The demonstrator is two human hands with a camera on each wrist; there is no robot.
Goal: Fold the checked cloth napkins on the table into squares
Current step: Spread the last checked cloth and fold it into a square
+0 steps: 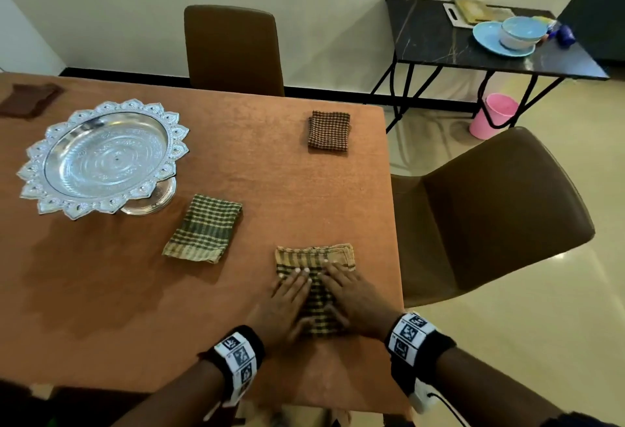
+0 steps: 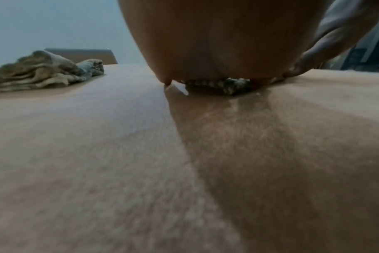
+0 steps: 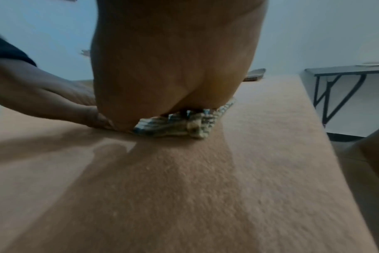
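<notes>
The tan checked napkin (image 1: 316, 286) lies folded at the near right edge of the counter (image 1: 263, 169), and you press it flat with both grips released: your left hand (image 1: 284, 304) and right hand (image 1: 355, 301) have fingers straight on the cloth. A green checked napkin (image 1: 203, 227) lies folded to its left, a brown checked napkin (image 1: 328, 131) farther off, a silver tray (image 1: 101, 156) far left.

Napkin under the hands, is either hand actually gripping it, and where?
Neither grips it. The left hand and right hand press flat on the napkin, covering its near half.
</notes>
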